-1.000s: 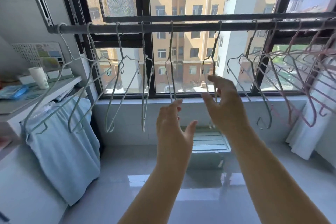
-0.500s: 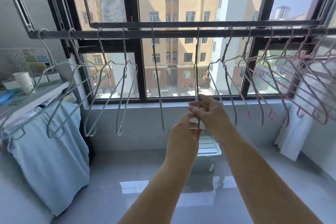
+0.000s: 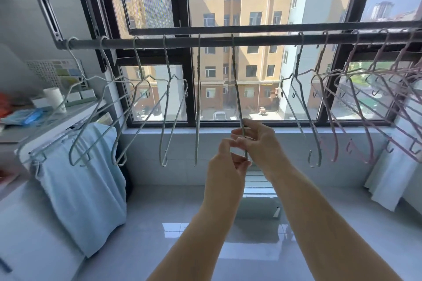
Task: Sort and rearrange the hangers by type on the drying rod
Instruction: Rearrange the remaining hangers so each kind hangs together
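Dead centre under the drying rod, both hands are on one grey hanger. It hangs edge-on to us, its long axis dropping almost straight down from the hook on the rod and leaning a touch right toward the bottom. The right hand sits higher, its fingers curled and pinching the wire just above the lower end. The left hand is just below and to the left, thumb and fingers closed at the bottom tip. So the hook is directly above both grips, and I'd judge the right hand leads any slide. The other grey hangers crowd the left of the rod, and the pink hangers bunch at the right. It's thin, pale wire and looks light.
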`<state>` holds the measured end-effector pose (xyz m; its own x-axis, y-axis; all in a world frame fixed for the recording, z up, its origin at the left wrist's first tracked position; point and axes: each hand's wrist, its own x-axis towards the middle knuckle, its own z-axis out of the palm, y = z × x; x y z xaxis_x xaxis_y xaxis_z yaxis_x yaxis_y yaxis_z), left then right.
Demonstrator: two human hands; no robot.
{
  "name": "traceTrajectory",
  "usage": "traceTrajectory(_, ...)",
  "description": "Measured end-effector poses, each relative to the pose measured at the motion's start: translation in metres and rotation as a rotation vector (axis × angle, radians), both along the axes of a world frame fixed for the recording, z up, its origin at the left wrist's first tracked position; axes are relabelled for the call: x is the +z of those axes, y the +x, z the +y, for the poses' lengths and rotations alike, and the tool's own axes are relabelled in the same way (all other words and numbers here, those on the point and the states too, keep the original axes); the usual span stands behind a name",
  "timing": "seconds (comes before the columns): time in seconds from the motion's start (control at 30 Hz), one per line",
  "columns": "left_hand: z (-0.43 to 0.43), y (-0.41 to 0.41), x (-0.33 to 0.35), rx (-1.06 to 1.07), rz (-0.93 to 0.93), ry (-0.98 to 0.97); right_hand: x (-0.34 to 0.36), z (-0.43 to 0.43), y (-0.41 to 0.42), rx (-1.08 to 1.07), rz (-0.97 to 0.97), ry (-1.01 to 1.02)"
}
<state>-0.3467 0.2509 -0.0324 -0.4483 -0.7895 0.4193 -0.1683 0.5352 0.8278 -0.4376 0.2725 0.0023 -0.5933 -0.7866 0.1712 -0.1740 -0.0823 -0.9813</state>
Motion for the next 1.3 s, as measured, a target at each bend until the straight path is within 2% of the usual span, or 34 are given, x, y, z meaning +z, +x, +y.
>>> traceTrajectory(0.33,0.001,0.006,0.000,0.092,-0.018,-0.015,0.001,-0.003,0.005,0.052,0.053,0.038)
traceTrajectory(0.43,0.010,0.006,0.001,0.140,-0.030,-0.096,0.005,0.017,-0.002,0.010,0.315,0.150)
traceTrajectory(0.5,0.019,0.003,0.000,0.234,-0.012,-0.263,0.011,0.042,-0.014,-0.131,0.542,0.076)
traceTrajectory(0.57,0.033,-0.007,0.002,0.261,0.071,-0.381,0.019,0.070,-0.029,-0.313,0.652,-0.018)
traceTrajectory(0.67,0.060,-0.031,0.009,0.095,0.084,-0.283,0.023,0.092,-0.056,-0.363,0.547,0.063)
traceTrajectory(0.73,0.072,-0.050,0.010,-0.026,-0.037,-0.165,0.019,0.092,-0.067,-0.279,0.427,0.213)
traceTrajectory(0.8,0.075,-0.069,0.006,-0.094,-0.156,-0.093,0.013,0.087,-0.074,-0.200,0.308,0.265)
traceTrajectory(0.87,0.073,-0.082,0.002,-0.118,-0.206,-0.056,0.007,0.082,-0.078,-0.156,0.181,0.219)
traceTrajectory(0.97,0.071,-0.091,0.000,-0.109,-0.140,-0.042,0.004,0.074,-0.081,-0.153,-0.007,0.083)
traceTrajectory(1.17,0.060,-0.080,0.005,-0.017,-0.010,-0.092,0.006,0.070,-0.072,-0.098,-0.101,-0.080)
traceTrajectory(1.3,0.057,-0.073,0.001,0.017,0.021,-0.079,0.005,0.061,-0.063,-0.054,-0.117,-0.089)
